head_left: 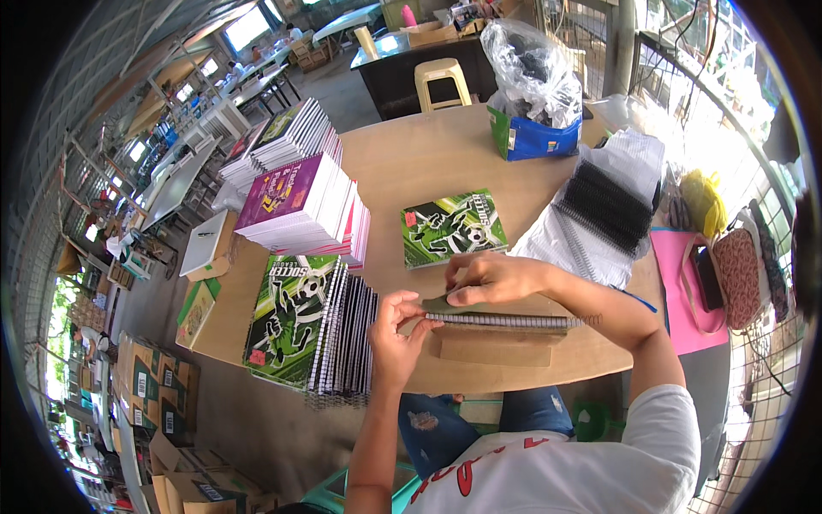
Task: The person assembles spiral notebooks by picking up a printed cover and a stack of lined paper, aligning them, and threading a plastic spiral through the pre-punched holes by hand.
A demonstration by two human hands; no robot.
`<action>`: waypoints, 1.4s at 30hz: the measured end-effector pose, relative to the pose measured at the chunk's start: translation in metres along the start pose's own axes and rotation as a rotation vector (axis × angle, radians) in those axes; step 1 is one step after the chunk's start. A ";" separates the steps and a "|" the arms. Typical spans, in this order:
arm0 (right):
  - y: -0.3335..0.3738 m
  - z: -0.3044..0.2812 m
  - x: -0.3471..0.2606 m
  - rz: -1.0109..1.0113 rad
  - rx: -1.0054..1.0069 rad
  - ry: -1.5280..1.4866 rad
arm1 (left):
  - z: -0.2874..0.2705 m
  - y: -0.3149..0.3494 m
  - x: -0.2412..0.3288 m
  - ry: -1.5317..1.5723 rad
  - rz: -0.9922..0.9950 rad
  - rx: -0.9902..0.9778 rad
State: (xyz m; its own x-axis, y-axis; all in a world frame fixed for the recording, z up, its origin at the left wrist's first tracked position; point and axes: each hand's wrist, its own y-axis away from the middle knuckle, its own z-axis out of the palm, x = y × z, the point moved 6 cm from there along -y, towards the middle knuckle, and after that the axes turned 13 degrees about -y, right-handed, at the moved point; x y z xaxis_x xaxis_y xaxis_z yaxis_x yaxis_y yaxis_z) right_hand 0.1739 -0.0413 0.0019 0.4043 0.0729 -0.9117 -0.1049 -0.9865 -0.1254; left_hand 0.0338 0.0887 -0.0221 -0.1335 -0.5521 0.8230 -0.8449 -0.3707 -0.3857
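A notebook [505, 320] stands on edge in front of me, its punched spine turned up toward me with a dark wire coil running through it. The coil's loose end [591, 320] sticks out past the spine on the right. My left hand [396, 336] pinches the left end of the spine between thumb and fingers. Curled over the notebook's dark green cover near that same end, my right hand [492, 281] grips it from above. Below the notebook lies a flat brown cardboard piece [497, 349]. Just beyond my right hand, a green notebook with a soccer picture [454, 230] lies flat.
Stacks of coil-bound green notebooks [295, 321] and unbound purple-covered books [287, 201] line the table's left side. Black coils [604, 210] lie on white plastic at right, near a blue box [535, 137] with plastic bags. A pink sheet [681, 291] and a patterned bag [738, 278] are far right.
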 end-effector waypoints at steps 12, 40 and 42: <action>0.250 -0.026 0.034 0.477 1.055 0.690 | 0.018 0.014 -0.045 0.392 -0.065 -0.006; 0.009 0.037 -0.135 -0.616 -0.113 1.451 | 0.041 0.000 -0.020 0.603 -0.152 0.026; 0.005 0.044 -0.133 -0.686 -0.131 1.486 | 0.037 0.000 -0.018 0.624 -0.136 0.039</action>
State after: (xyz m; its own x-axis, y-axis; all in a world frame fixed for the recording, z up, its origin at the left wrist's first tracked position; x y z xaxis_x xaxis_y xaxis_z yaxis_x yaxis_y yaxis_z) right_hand 0.0798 -0.0500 0.1058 0.8138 0.3560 0.4593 0.4929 -0.8416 -0.2209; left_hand 0.0558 0.0708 -0.0524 -0.3126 0.0360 0.9492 -0.8578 -0.4400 -0.2658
